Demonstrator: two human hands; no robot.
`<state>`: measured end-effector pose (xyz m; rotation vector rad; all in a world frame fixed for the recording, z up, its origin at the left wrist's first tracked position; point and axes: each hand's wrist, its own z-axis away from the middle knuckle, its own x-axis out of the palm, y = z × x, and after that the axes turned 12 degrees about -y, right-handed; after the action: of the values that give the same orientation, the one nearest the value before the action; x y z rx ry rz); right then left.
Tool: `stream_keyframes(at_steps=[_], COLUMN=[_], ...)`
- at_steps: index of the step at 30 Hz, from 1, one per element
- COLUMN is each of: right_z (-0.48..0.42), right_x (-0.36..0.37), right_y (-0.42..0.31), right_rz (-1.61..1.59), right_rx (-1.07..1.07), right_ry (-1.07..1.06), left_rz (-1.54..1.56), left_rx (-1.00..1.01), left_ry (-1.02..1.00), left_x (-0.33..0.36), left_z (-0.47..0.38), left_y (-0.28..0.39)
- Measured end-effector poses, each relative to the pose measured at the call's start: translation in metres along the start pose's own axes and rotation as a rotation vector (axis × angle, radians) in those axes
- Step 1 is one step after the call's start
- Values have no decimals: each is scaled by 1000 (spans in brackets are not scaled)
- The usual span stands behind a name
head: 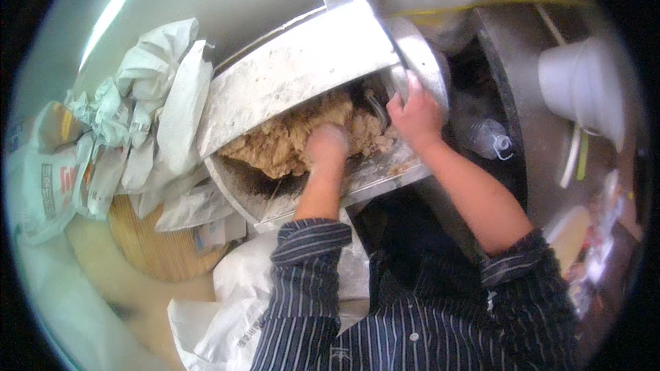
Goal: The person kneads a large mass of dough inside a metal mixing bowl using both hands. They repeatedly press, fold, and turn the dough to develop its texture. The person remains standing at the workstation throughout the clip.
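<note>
A large rough mass of dough (278, 144) lies in the metal trough of a dough mixer (294, 77). My left hand (327, 144) is pressed against the dough; it is blurred, and its fingers are hard to make out. At the trough's right end, my right hand (417, 113) rests by the rim with its forefinger extended towards a dark edge. Whether that hand grips the edge is not plain. A curved metal mixing bar (377, 105) shows inside the trough, just left of my right hand. Loose crumbs of dough lie near it.
Crumpled white woven sacks (178, 113) are heaped left of the mixer, above a round slatted wooden board (154, 242). Another white sack (221, 319) lies at the lower left. A clear plastic bottle (490, 139) and a white bucket (580, 87) stand out on the right.
</note>
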<state>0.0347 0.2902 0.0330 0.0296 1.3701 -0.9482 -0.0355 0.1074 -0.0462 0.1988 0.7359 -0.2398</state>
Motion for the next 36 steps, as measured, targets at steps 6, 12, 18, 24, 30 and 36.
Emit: stream_keyframes(at_steps=[6, 12, 18, 24, 30, 36], right_z=[2, 2, 1, 2, 1, -1], right_x=[-1, 5, 6, 6, 4, 9], right_y=[3, 4, 3, 1, 2, 6], right_rz=[-38, -34, 0, 27, 20, 72], right_rx=[-22, -61, -46, -45, -55, -21], right_ry=[-17, 79, 70, 83, 64, 62], left_rz=[20, 239, 599, 326, 297, 524], left_rx=[14, 237, 259, 81, 11, 196], left_ry=[-20, 425, 869, 697, 551, 598], left_x=[-56, -35, -4, 21, 24, 13], left_z=[-16, 52, 125, 112, 97, 120], left_y=[22, -10, -107, -122, -92, -124])
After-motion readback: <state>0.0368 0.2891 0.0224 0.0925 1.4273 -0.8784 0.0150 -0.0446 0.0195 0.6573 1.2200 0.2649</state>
